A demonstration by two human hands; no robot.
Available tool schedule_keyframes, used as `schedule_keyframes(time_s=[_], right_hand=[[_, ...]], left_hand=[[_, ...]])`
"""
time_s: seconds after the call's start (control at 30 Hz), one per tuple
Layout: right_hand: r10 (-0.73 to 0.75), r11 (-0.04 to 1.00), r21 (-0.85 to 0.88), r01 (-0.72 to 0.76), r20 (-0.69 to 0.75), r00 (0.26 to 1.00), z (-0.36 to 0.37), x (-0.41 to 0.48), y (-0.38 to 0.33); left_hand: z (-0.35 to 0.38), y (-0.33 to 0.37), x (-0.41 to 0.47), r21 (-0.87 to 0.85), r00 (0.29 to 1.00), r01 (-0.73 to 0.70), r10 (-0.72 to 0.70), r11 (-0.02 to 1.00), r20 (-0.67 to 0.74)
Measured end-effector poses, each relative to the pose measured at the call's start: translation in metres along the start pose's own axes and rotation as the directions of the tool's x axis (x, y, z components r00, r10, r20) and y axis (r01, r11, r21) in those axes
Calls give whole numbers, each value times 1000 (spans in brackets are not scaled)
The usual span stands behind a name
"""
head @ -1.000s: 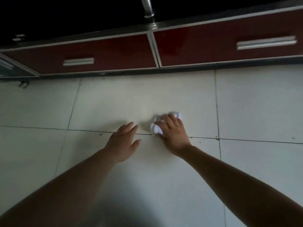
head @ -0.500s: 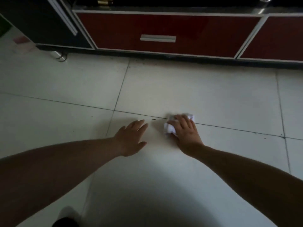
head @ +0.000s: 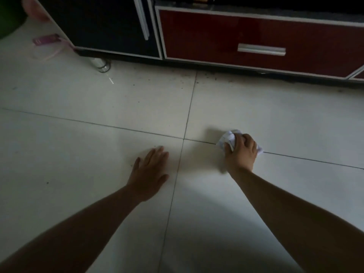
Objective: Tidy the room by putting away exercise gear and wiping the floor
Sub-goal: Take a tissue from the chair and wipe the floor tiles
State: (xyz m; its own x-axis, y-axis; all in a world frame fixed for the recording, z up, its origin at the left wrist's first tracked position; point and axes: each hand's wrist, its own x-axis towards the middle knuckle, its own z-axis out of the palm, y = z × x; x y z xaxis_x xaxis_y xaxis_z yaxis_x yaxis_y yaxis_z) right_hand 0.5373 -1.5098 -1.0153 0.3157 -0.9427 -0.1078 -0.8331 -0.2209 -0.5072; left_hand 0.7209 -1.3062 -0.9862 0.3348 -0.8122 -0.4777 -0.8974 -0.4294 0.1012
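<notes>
Both hands had shifted left: the right hand [head: 241, 154] gripped a crumpled tissue [head: 228, 137], likely soft and light, from above, right of the grout crossing [head: 183, 138]; the left hand [head: 149, 171] lay flat left of it.

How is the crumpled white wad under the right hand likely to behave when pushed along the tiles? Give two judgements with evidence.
Probably soft and floppy: the white wad is creased and bunched under the right hand. Likely light and easy to slide, since the floor tiles look smooth and glossy. Its irregular shape makes rolling unlikely.
</notes>
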Motion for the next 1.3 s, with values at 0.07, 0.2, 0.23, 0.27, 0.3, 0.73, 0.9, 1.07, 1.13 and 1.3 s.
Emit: schedule_keyframes(time_s=[0.07, 0.2, 0.23, 0.27, 0.3, 0.73, 0.9, 1.07, 1.13, 1.3], right_hand=[[-56, 998, -36, 58, 36, 998, 8, 2, -16], [-531, 819, -71, 569, 284, 799, 19, -23, -35], [-595, 756, -59, 652, 354, 721, 20, -30, -33], [-627, 708, -54, 704, 410, 662, 21, -35, -29], [-637, 684, -55, 727, 439, 633, 20, -36, -25], [-588, 780, 1, 626, 348, 731, 84, 3, -131], [-756, 589, 74, 805, 404, 516, 76, -9, -105], [-560, 794, -70, 604, 303, 771, 86, 19, -134], [-552, 800, -82, 595, 289, 782, 95, 14, -148], [-627, 726, -51, 686, 359, 691, 96, -28, -153]], left_hand=[[8, -5, -5, -10, 999, -35, 35, 999, -25], [10, -16, -9, -55, 997, -53, 50, 997, -60], [11, -19, -12, -67, 997, -23, 18, 997, -77], [12, -22, -15, -88, 996, 15, -22, 996, -86], [13, -25, -17, -116, 994, 53, -63, 992, -88], [25, -78, -49, -110, 986, 148, -156, 983, -62], [29, -70, -50, -180, 977, 187, -202, 966, -70], [29, -68, -59, -190, 980, 182, -193, 965, -40], [30, -69, -65, -185, 985, 163, -171, 969, -26], [29, -75, -73, -207, 979, 196, -204, 959, -17]])
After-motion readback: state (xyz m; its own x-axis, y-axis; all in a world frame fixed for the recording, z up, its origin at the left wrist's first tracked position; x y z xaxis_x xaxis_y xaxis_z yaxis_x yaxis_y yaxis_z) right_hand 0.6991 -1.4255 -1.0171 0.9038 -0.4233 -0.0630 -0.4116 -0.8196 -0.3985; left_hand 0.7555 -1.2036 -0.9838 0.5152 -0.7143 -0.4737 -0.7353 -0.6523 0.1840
